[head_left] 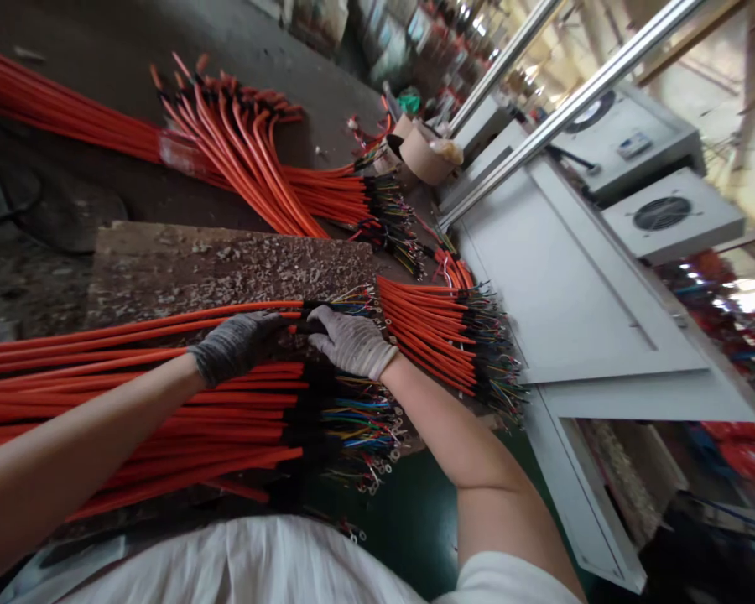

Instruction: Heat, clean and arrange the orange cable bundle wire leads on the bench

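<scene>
My left hand [234, 344], in a grey knit glove, is closed round an orange cable near its black-wrapped end. Just to its right, my right hand [352, 342], also gloved, has thumb and fingers closed on the black sleeve [303, 325] of that cable. Its fingers partly hide the grip. Another orange cable [182, 319] runs alongside, passing behind both hands. Below them lies a thick row of orange cables [226, 411] with black sleeves. Thin coloured wires [358, 419] fan out of their ends, tipped with small ring-like pieces.
A rough, speckled board [226, 264] lies beyond my hands. More orange cable bundles [428, 327] rest to the right and at the back. A roll of brown tape [428, 155] sits near a metal frame [579, 105]. A large grey cabinet [559, 277] stands at the right.
</scene>
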`<state>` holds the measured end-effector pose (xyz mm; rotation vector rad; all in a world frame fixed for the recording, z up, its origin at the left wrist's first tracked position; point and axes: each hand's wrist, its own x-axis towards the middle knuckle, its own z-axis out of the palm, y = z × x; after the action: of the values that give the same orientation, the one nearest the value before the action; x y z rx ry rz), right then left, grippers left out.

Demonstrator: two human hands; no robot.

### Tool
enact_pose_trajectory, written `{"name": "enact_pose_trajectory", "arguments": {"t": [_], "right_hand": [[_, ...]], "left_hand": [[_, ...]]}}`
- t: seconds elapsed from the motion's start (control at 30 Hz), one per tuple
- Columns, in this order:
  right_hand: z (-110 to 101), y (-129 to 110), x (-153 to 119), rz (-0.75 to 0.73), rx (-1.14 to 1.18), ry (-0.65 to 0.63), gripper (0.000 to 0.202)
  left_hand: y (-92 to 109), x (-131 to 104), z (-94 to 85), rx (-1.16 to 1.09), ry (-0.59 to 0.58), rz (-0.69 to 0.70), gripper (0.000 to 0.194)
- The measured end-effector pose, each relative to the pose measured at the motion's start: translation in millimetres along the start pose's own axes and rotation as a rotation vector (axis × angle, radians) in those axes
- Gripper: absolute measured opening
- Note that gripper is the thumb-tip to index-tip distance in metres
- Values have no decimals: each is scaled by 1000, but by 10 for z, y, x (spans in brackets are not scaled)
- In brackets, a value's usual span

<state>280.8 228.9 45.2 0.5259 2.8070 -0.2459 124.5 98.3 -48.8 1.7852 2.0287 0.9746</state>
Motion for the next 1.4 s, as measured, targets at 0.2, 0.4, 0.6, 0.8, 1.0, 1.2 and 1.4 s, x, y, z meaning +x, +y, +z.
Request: {"name": "enact_pose_trajectory", "arguments": {"t": [0.2,0.4,0.6,0.8,1.0,1.2,1.4], "right_hand": [[184,-45,11,-54,-285,93,38],[220,19,18,-49,-140,114,35],[206,36,60,-121,-24,128,31],[-78,278,-160,10,81,13,45],[-170,401,-39,-37,-152,70,27],[-27,227,-3,-89,-111,155,32],[159,-29,-220,-47,-125,-176,37]], "left_hand": [[45,-66,-21,9,11,39,35],[13,-104,31,-10,65,63,39],[13,-89,6,-97,89,156,38],[-46,-77,16,-130,163,137,36],[50,0,-81,194,-68,64,31],[131,59,-250,348,-191,-65,31],[310,-82,-265,462,-387,149,38]]}}
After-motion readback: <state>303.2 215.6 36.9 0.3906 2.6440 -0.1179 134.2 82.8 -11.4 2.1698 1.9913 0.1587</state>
